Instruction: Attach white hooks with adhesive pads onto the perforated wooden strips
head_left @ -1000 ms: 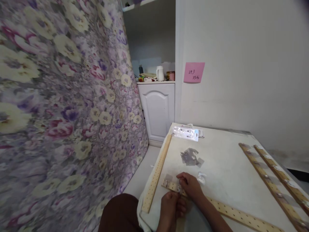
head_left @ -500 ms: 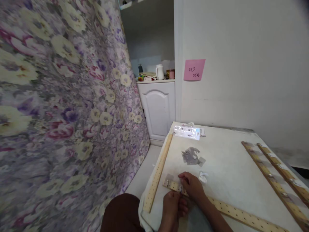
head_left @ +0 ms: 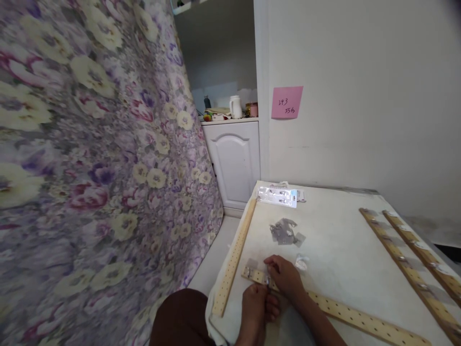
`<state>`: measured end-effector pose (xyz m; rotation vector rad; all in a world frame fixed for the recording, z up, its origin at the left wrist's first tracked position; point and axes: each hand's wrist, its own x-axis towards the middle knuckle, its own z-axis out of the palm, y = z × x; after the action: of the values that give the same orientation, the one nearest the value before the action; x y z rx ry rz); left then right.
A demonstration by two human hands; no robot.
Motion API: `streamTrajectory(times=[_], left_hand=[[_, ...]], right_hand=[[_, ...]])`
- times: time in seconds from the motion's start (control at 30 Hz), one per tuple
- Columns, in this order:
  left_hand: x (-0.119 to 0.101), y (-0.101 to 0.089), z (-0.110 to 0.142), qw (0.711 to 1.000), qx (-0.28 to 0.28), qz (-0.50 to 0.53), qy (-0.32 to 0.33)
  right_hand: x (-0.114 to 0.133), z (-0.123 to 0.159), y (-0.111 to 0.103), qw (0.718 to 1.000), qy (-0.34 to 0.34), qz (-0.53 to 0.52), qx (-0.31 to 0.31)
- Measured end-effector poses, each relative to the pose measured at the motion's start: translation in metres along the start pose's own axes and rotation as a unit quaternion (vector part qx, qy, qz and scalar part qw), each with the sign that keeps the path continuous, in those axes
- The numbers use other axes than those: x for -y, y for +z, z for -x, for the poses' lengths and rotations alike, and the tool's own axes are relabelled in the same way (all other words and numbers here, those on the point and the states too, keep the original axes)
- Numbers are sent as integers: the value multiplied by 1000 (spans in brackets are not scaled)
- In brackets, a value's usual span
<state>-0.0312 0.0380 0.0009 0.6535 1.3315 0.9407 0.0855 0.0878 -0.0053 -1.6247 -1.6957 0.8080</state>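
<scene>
A pale wooden strip with rows of holes (head_left: 345, 311) lies across the front of the table, its left end by my hands. My left hand (head_left: 254, 303) is curled at the strip's near edge, thumb and finger closed on a small metal clip (head_left: 268, 282). Just above it my right hand (head_left: 286, 276) reaches over the strip, fingers bent together by the same clip; what they pinch is hidden. Another metal clip (head_left: 248, 272) with a clear plastic piece sits at the strip's left end. A small clear plastic bag (head_left: 301, 262) lies beyond my right hand.
Clear plastic pieces with metal parts (head_left: 284, 231) lie piled mid-table. A second holed strip (head_left: 236, 254) runs along the left edge. Two strips fitted with clips (head_left: 406, 266) lie at right. A clip package (head_left: 277, 196) is at the back. A floral curtain (head_left: 108, 168) hangs left.
The view has shifted very slightly. Both hands stay at the same clip on the strip, with no clear change in their grip.
</scene>
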Motion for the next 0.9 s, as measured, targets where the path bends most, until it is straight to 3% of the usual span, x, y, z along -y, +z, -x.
streamTrajectory(times=[0.9], left_hand=[[-6, 5, 7, 1000, -12, -20, -1]], right_hand=[[1, 2, 0, 1000, -1, -15, -15]])
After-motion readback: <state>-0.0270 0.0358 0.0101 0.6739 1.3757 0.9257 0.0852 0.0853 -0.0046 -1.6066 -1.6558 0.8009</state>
